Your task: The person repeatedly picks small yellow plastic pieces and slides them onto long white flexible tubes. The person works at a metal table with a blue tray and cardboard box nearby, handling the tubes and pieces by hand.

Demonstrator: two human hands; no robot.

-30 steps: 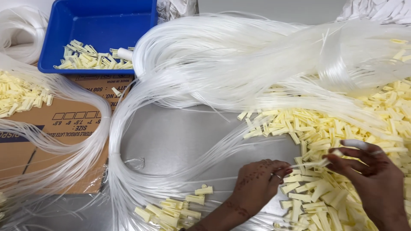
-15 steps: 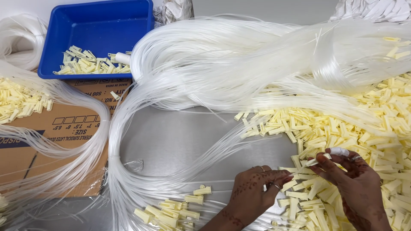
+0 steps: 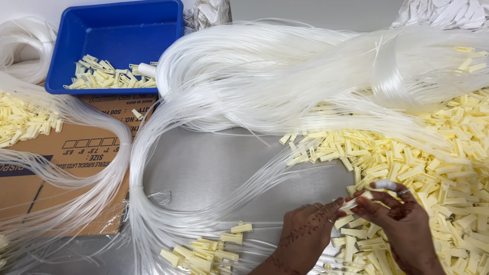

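Left hand: the left hand (image 3: 305,231) sits low on the grey table (image 3: 214,168), its fingers pinched together on one end of a little yellow clip (image 3: 351,203)
Right hand: the right hand (image 3: 402,224) has slid in from the side, so now both hands meet; its fingers are pinched on the other end of that clip
Yellow clip: held between the two hands, just above the big yellow clip pile (image 3: 433,153)
What changed: half a second back the hands were a bit apart; now they touch at the clip, so it looks picked and being worked on
Clear tubes: a long shiny bundle of thin clear tubes (image 3: 265,86) loops around the table
Small pile: a few finished-looking clips (image 3: 204,252) lie near the left hand
Blue tray: the blue tray (image 3: 117,30) holds more clips, far off
Box: a brown cardboard box (image 3: 61,163) lies flat on the left
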